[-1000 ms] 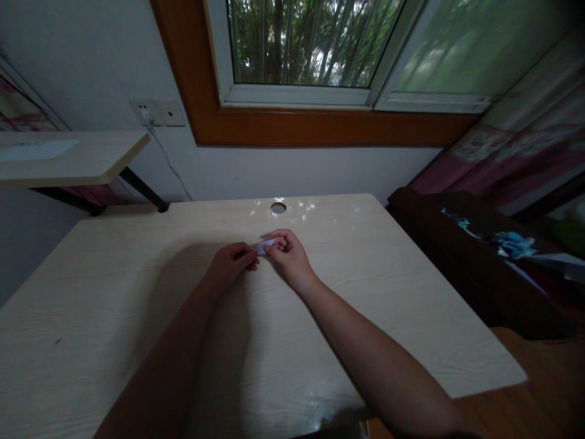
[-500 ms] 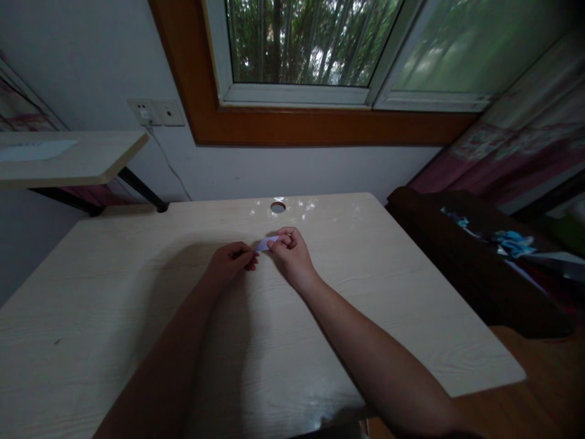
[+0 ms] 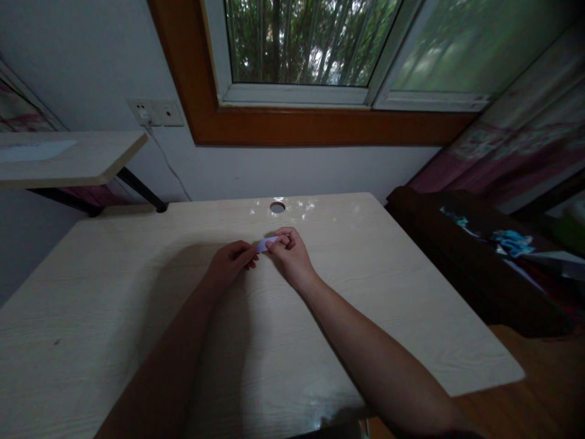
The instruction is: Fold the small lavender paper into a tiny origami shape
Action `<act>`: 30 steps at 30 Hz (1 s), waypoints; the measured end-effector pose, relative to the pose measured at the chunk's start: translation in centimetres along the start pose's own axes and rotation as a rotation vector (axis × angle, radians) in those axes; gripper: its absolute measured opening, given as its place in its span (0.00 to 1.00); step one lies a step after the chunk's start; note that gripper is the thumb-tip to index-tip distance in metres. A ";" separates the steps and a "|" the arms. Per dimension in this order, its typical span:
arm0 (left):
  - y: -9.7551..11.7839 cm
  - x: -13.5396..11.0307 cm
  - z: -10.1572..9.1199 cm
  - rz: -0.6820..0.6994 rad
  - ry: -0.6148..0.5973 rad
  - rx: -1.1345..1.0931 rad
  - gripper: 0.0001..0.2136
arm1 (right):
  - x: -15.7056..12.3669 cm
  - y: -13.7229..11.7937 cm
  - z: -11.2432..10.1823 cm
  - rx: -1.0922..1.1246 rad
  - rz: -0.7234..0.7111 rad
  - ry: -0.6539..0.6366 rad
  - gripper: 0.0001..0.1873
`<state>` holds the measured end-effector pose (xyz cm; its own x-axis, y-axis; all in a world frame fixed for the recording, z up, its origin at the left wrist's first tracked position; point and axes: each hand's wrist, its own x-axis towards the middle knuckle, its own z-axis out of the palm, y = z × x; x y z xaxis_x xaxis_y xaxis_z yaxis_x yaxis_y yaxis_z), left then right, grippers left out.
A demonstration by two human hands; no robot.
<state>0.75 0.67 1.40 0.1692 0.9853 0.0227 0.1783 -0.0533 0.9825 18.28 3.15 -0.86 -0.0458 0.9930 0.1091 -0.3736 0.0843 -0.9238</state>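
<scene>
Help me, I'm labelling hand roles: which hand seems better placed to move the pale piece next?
Probably the right hand: its thumb overlaps the pale piece, while the left hand meets only its left end.

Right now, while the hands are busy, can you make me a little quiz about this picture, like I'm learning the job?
1. True or false: the left hand and the right hand both hold the slip.
2. Which is nearest to the hands?
A) the window
B) the hole in the desk
C) the shelf
3. Fill in the missing word: the white cord runs down from a ____ on the wall.

Key:
1. True: the fingers of each hand are on it, one hand at each end.
2. B: it is just beyond the hands.
3. Socket.
</scene>
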 end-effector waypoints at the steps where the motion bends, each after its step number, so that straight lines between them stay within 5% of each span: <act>1: -0.2 0.1 0.0 0.001 -0.004 0.011 0.13 | -0.1 -0.1 0.1 -0.002 -0.001 -0.014 0.19; 11: -0.5 0.0 0.0 0.041 -0.001 0.112 0.13 | -0.7 -0.5 0.5 -0.128 -0.009 -0.126 0.18; 30: -0.6 0.0 0.1 0.045 0.007 0.071 0.12 | -0.8 -0.9 0.5 -0.031 -0.039 -0.078 0.16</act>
<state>0.73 0.67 0.79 0.1717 0.9828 0.0680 0.2390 -0.1086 0.9649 18.15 2.25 0.03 -0.1041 0.9796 0.1719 -0.3477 0.1261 -0.9291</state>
